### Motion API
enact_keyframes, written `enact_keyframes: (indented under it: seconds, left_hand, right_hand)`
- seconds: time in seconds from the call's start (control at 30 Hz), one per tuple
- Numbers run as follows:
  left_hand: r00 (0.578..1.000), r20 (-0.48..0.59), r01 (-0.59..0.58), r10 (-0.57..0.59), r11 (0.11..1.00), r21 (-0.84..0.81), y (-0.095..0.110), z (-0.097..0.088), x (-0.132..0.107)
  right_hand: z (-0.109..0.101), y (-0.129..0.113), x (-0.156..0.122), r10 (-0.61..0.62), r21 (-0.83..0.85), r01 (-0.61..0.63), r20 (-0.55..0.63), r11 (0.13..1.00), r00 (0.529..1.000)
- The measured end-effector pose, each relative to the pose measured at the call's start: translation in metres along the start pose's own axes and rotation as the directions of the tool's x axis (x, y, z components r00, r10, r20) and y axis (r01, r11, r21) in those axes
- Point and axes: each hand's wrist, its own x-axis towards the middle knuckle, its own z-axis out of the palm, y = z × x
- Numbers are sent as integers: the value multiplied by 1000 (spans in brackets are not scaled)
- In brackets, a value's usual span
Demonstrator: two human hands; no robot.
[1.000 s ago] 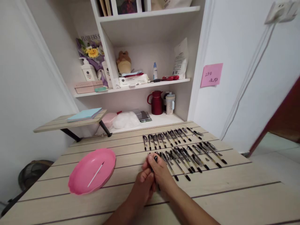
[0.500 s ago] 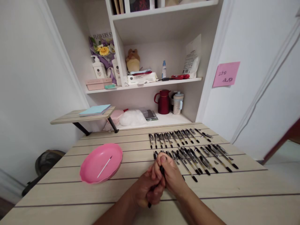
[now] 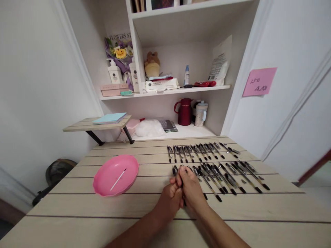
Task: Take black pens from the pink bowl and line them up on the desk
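Note:
Both my hands meet at the middle of the wooden table [image 3: 77, 206], closed around one black pen [image 3: 182, 187]. My left hand [image 3: 169, 203] grips its lower part in a fist. My right hand [image 3: 191, 187] pinches its upper part, right at the left end of the nearer row of pens [image 3: 222, 175]. A second row of pens [image 3: 199, 151] lies behind it. A pink plate [image 3: 103, 179] to the left holds one thin white refill [image 3: 118, 179].
Behind the table stand white shelves [image 3: 165, 91] with a red jug [image 3: 184, 112], a cup, bottles and a bag. A small raised wooden stand [image 3: 97, 124] carries a blue notebook. A pink note [image 3: 259, 81] sticks to the right wall.
The view has shifted left, so everything sits further right in the picture. My hands have stayed together on the pen, pulling it slightly toward me and then back toward the row.

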Motion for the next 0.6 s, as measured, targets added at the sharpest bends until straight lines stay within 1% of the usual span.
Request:
enact_keyframes:
  seconds: [0.07, 0.13, 0.17, 0.23, 0.27, 0.3, 0.33, 0.37, 0.4, 0.43, 0.5, 0.57, 0.6]
  left_hand:
    - [996, 90, 35, -28, 996, -82, 3, -2, -3]
    - [971, 230, 106, -58, 974, -200, 13, -6, -10]
    - [948, 310, 158, -76, 955, -250, 20, -8, -13]
    - [884, 453, 279, -116, 908, -312, 32, -12, -18]
    - [858, 498, 324, -127, 886, -331, 36, -13, -20]
    - [843, 522, 348, -129, 871, -347, 38, -14, -20]
    - [843, 523, 351, -122, 863, -363, 38, -13, -20]
    - [858, 502, 334, -111, 863, -379, 36, -13, -19]
    - [883, 459, 304, -102, 869, -392, 33, -11, -17]
    - [912, 399, 267, -98, 878, -397, 29, -10, -14]
    - [959, 261, 206, -112, 906, -370, 20, -6, -9]
    - [979, 150, 180, -137, 927, -328, 14, -2, -6]
    - [980, 130, 185, -151, 930, -317, 14, -1, -6]
  right_hand:
    - [0, -2, -2, -88, 61, 86, 34, 994, 996]
    - [0, -6, -6, -143, 133, 127, 122, 983, 982]
    - [1, -9, -9, -150, 165, 121, 174, 979, 973]
    - [2, -13, -14, -152, 209, 99, 253, 973, 956]
    - [2, -15, -16, -155, 221, 95, 274, 971, 949]
    - [2, -16, -17, -159, 224, 96, 283, 970, 946]
    - [1, -16, -17, -160, 216, 100, 280, 971, 947]
    - [1, -15, -16, -159, 199, 107, 264, 974, 951]
    - [0, -13, -15, -153, 170, 114, 235, 979, 960]
    - [-1, -11, -13, -135, 125, 112, 194, 986, 972]
    - [-3, -5, -9, -66, 2, 66, 87, 998, 994]
    - [-4, -1, -5, -13, -88, 13, -2, 996, 1000]
    - [-4, 0, -5, -6, -104, 4, -18, 995, 1000]
